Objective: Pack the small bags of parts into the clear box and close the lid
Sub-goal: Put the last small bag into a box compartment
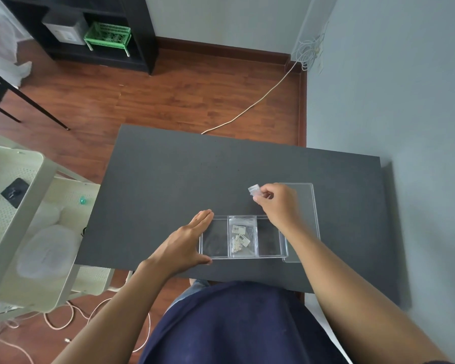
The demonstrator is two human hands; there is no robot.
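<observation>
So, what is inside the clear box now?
The clear box holds bags of white parts in its middle compartment. The left compartment looks empty; the right one is partly covered by the right hand.

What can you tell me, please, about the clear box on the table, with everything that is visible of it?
The clear box is a shallow, rectangular tray of transparent plastic, split by thin walls into three compartments side by side. It lies flat and open near the front edge of the dark table. The middle compartment holds bags of small white parts with barcode labels; the outer two look empty. The left hand rests against its left end. Its clear lid lies flat beside its right end.
</observation>
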